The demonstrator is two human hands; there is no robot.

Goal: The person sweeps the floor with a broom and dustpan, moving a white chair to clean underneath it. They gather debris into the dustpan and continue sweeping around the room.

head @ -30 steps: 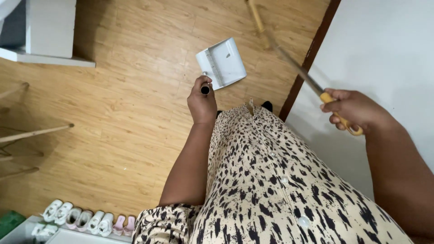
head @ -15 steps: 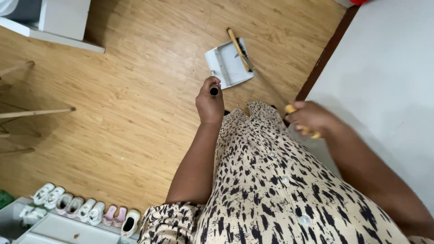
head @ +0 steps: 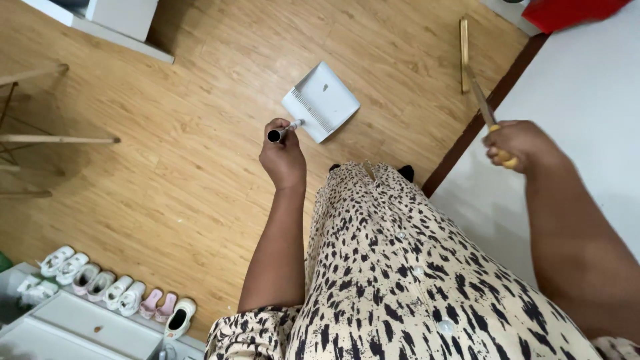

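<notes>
Left hand (head: pixel 283 157) fist-tight on dustpan handle; white dustpan (head: pixel 321 101) flat on wood floor (head: pixel 167 167), speck inside. Right hand (head: pixel 517 143) wrapped round broom stick (head: pixel 481 100); broom head, over pan half-second ago, now swung out right, past dark threshold strip (head: pixel 467 140).

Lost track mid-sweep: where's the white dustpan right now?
Head view, upper centre: the white dustpan rests on the wooden floor, its handle held by the left hand.
</notes>
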